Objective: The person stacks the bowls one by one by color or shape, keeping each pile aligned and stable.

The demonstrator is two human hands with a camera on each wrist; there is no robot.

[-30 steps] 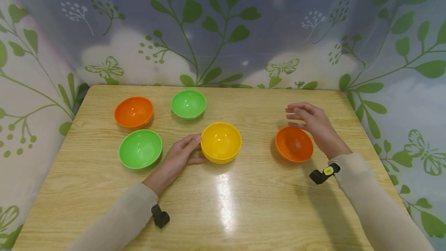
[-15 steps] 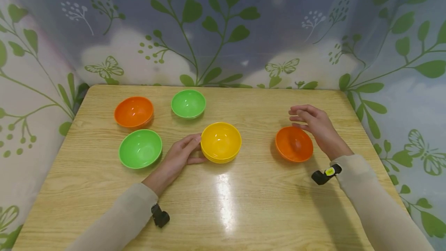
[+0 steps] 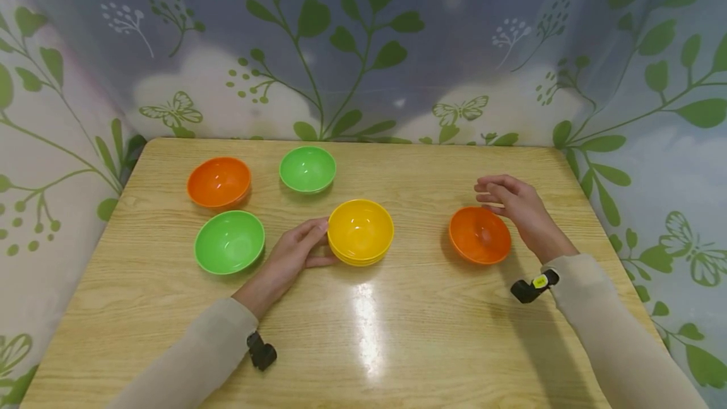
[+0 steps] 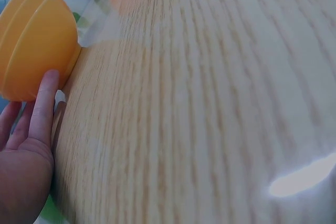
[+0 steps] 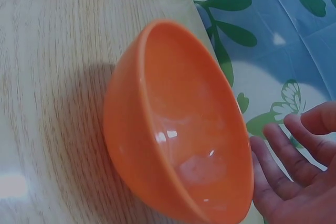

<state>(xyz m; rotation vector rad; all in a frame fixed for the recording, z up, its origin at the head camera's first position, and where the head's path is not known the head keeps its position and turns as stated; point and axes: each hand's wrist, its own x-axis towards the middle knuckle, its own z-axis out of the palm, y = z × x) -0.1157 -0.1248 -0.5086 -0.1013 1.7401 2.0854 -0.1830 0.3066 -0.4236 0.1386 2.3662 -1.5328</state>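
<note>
A stack of yellow bowls (image 3: 360, 231) stands upright near the middle of the wooden table. My left hand (image 3: 292, 251) holds its left side, thumb at the upper rim and a finger lower along the outer wall. The left wrist view shows that finger straight against the yellow wall (image 4: 39, 45), the other fingertips partly hidden. To the right, an orange bowl (image 3: 479, 235) rests on the table. My right hand (image 3: 517, 204) hovers at its far right rim, fingers spread loosely and holding nothing. In the right wrist view, fingertips lie right beside the orange rim (image 5: 241, 129).
Another orange bowl (image 3: 218, 183) sits at the back left. Two green bowls are near it, one green bowl (image 3: 308, 170) at the back and one larger green bowl (image 3: 230, 243) in front. A leaf-patterned curtain (image 3: 363, 68) hangs behind the table (image 3: 431, 333).
My right hand has drifted slightly right and toward me, off the far side of the orange bowl. The left hand and all bowls have stayed in place.
</note>
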